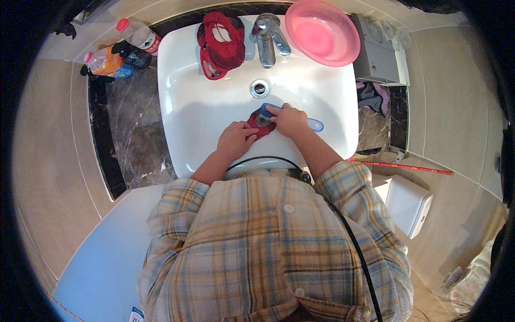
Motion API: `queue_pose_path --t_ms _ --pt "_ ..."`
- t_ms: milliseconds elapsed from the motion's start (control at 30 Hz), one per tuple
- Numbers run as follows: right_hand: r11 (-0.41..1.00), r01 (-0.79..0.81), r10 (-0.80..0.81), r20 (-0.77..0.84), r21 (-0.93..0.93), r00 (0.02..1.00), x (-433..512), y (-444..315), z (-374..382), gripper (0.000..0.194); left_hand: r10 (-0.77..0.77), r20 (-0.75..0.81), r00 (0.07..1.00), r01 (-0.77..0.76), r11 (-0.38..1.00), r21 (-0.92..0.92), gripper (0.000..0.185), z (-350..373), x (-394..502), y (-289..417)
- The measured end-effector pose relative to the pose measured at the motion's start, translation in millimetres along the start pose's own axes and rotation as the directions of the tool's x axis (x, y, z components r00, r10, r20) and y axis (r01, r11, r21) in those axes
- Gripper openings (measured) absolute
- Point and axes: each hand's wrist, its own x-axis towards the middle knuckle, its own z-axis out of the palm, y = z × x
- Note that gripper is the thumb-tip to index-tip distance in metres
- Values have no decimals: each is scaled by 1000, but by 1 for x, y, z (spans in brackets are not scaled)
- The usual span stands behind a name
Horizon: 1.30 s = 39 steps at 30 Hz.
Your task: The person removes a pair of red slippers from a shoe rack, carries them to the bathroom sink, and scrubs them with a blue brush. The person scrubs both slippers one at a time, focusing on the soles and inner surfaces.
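My right hand [290, 120] grips a blue scrubbing brush [270, 110], its handle [316, 124] sticking out beyond the hand to the right. The brush's bristles rest on a red fabric piece [263, 131] lying on the front slope of a white washbasin [201, 108]. My left hand [236, 140] holds that piece down by its left edge, partly covering it. A red cloth bundle [223, 44], possibly a fabric shoe, sits at the back left of the basin. The metal drain [260, 88] lies just beyond the brush.
A chrome faucet [266, 44] stands at the back, beside a pink plastic basin [322, 34]. Several bottles [139, 38] crowd the dark marble counter [136, 120] at left. A grey box [374, 52] and dark cloth [372, 96] are at right. A black cable [354, 237] crosses my shirt.
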Motion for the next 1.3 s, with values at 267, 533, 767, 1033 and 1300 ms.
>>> queue_pose_path --t_ms 267,533,767,1033,1300 --pt "987 158 -158 0 -35 987 -11 -10 8 40 -28 91 995 27 999 17 24 -6 1 2" --pt "981 196 -196 43 -3 980 -2 -21 6 42 -20 94 995 18 1000 24 22 -3 4 -2" --pt "995 -96 95 62 8 994 9 12 -2 40 34 45 998 -34 999 -4 21 1 7 -9" --pt "997 78 -78 10 27 997 -4 -9 6 38 45 49 998 -48 998 46 21 0 7 -11" --pt "998 43 -43 -9 52 999 -4 3 -6 41 35 61 998 -34 999 -10 21 2 7 -13"
